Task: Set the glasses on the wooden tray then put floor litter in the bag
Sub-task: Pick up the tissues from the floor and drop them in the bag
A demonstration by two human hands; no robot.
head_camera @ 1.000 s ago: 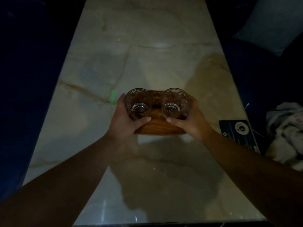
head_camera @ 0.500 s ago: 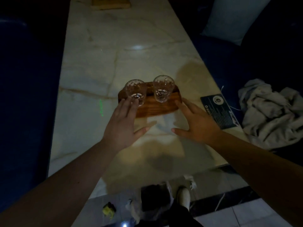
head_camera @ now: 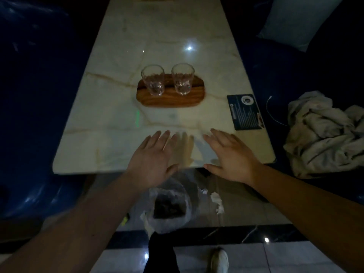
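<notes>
Two clear glasses, one on the left (head_camera: pixel 153 80) and one on the right (head_camera: pixel 182 79), stand upright side by side on the wooden tray (head_camera: pixel 171 99) in the middle of the marble table (head_camera: pixel 110 123). My left hand (head_camera: pixel 152 160) and my right hand (head_camera: pixel 229 156) hover open, fingers spread, over the table's near edge, well short of the tray. On the floor below lies a clear plastic bag (head_camera: pixel 169 205) with dark contents. White paper scraps (head_camera: pixel 216 200) lie to its right and a small yellow scrap (head_camera: pixel 124 219) to its left.
A dark printed card (head_camera: pixel 245 112) lies at the table's right edge. A crumpled grey cloth (head_camera: pixel 323 133) and a white cushion (head_camera: pixel 297 20) rest on the blue seat to the right. A blue seat (head_camera: pixel 35 95) flanks the left. My shoe (head_camera: pixel 218 259) stands on the tiled floor.
Both hands let go of the glasses and tray and drew back to the table's near edge. The view pulled back, so the floor, bag and scraps came into sight.
</notes>
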